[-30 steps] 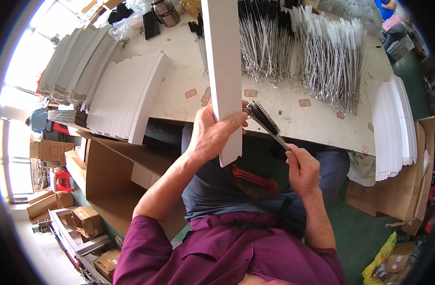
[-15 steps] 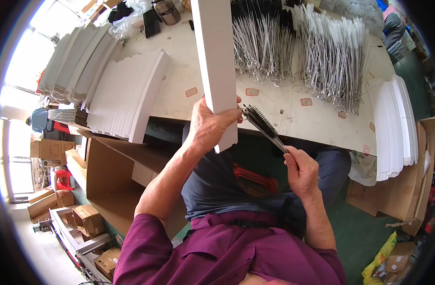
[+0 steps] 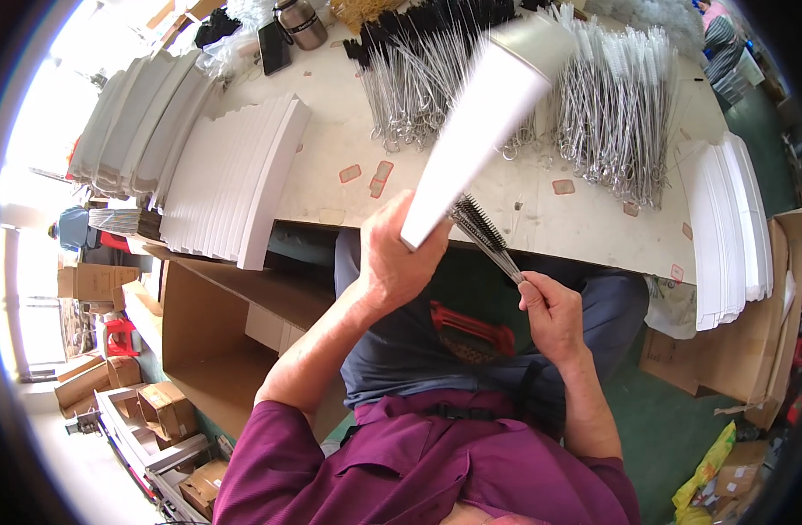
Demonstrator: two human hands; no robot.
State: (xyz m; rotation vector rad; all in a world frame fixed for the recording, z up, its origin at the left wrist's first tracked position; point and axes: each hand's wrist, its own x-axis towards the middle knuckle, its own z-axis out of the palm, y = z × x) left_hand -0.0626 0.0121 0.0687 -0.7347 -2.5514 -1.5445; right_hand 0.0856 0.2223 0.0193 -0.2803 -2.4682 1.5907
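White box (image 3: pixel 475 136), long, narrow: held aslant over the near edge of the table (image 3: pixel 322 192), its lower end grasped by the left hand (image 3: pixel 392 262), apparently so the far end is left free. Brushes (image 3: pixel 479 224), black-bristled, few: pinched at the wire stems by the right hand (image 3: pixel 554 319), probably to keep the bristles uncrushed. Box end: seated in the left palm, fingers mostly hidden beneath. Bristles: beyond the right fingertips, near the left hand; contact cannot be told.

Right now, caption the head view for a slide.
Left grip on a long white box, right grip on black-bristled brushes.
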